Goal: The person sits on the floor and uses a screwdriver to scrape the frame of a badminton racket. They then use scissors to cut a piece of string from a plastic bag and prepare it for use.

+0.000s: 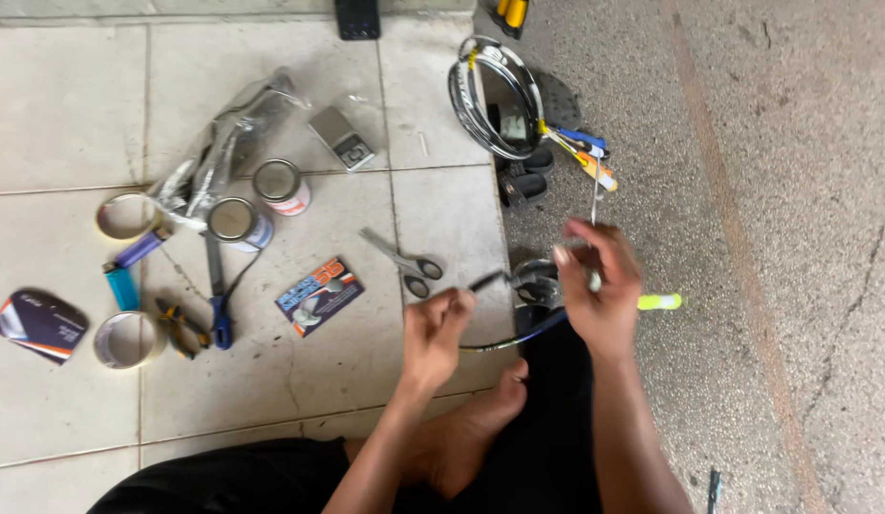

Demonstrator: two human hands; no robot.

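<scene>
seated worker on tiled floor, seen from above. left hand (440,328) pinches shut on a thin dark curved rod (514,338), bracing it near a bare foot (471,428). right hand (602,286) is closed around what seems a slim tool, blurred, with a yellow-green handle (659,302) jutting right. tools lie fanned within reach at left: scissors (407,264), two small tins (261,202), tape rolls (126,276), lighters (128,269), pliers (180,328). coiled wire hoop (492,95) sits far.
</scene>
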